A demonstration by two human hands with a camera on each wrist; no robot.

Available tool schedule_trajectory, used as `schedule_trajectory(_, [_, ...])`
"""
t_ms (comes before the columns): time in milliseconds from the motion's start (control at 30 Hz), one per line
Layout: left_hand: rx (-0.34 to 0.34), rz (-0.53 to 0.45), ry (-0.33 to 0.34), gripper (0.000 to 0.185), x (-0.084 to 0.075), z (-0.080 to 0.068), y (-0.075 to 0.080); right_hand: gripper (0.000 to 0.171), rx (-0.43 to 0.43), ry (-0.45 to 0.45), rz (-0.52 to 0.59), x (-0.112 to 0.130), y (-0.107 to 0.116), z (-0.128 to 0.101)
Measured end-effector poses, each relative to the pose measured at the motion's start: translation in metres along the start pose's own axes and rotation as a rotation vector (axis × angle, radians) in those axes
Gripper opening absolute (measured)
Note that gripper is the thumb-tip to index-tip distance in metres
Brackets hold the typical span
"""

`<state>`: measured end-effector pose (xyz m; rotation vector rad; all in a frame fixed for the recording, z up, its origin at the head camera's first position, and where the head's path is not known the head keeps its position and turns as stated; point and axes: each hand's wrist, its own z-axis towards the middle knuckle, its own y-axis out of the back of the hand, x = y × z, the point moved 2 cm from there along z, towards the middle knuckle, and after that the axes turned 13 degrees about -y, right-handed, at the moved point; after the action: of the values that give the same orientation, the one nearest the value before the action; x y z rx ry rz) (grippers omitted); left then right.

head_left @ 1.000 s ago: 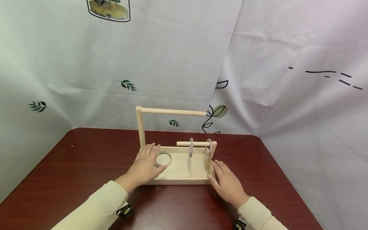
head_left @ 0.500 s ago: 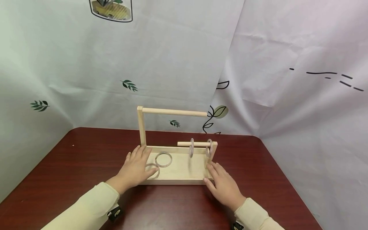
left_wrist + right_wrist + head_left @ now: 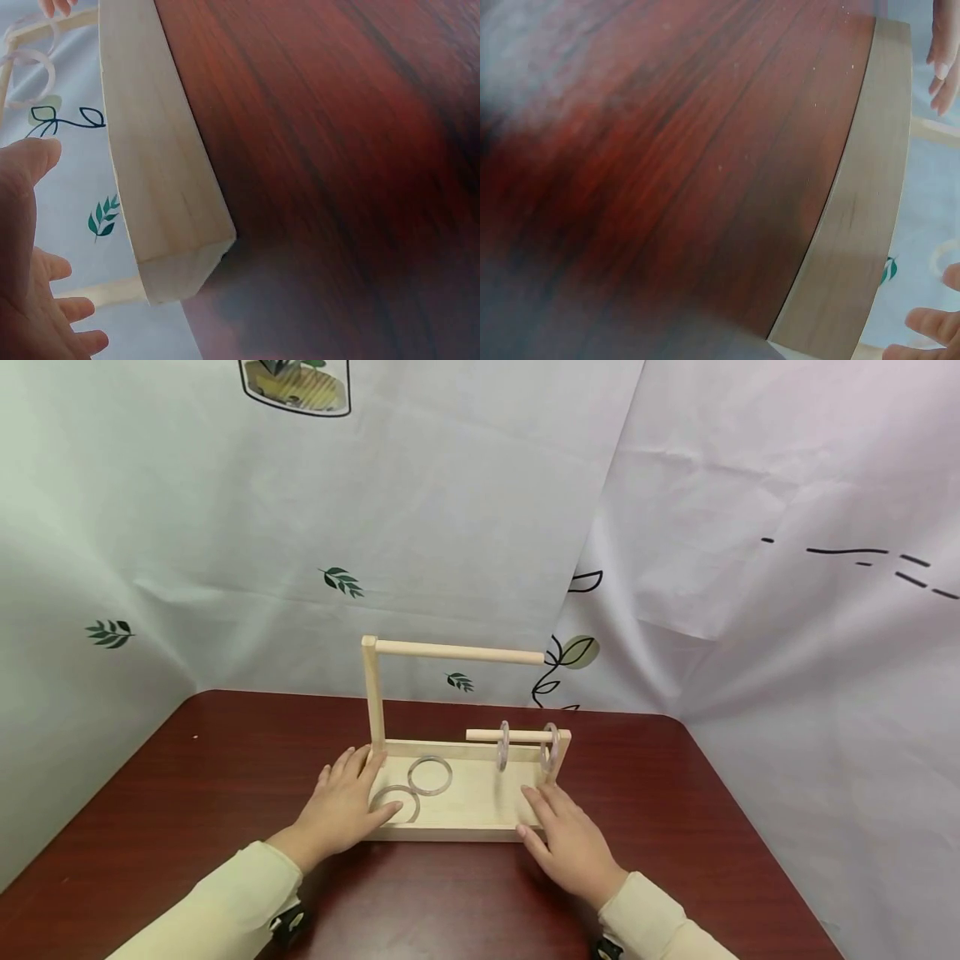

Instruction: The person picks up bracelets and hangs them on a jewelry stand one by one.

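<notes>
A shallow wooden tray (image 3: 457,835) stands on the table, with a tall post and long rod (image 3: 459,652) at its left and a shorter rod (image 3: 483,735) at its right. Two pale translucent rings hang on the shorter rod: an inner ring (image 3: 503,752) and an outer ring (image 3: 553,752) near the post. Flat in the tray's left part lie a rear ring (image 3: 450,775) and a front ring (image 3: 417,810). My left hand (image 3: 337,810) is at the tray's left end, fingers extended, thumb over the front ring. My right hand (image 3: 573,843), fingers extended, covers the tray's right front corner. Neither hand holds anything.
The dark red wooden table (image 3: 225,760) extends around the tray on all sides. Behind it hangs a pale cloth backdrop (image 3: 450,527) with leaf prints, which also encloses both sides.
My left hand has moved left and slightly down, uncovering the two flat rings. My right hand has shifted left over the tray's corner. The rings on the rod stay put.
</notes>
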<state>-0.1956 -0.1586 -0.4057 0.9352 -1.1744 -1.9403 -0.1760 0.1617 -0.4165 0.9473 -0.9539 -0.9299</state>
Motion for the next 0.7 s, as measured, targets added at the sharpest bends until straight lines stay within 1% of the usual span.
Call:
schedule_trajectory(200, [0.005,-0.012,-0.006,0.076,0.005,-0.004,-0.003,0.054,0.014,0.023,0.025,0.006,-0.002,0.002])
schedule_trajectory(467, [0.003,-0.011,-0.008,0.076,0.011,-0.008,-0.005,0.051,-0.010,0.049,0.013,0.015,-0.003,0.004])
schedule_trajectory(700, [0.006,-0.038,-0.008,0.075,0.018,-0.012,-0.008,0.053,-0.002,0.058,0.013,0.018,-0.008,0.009])
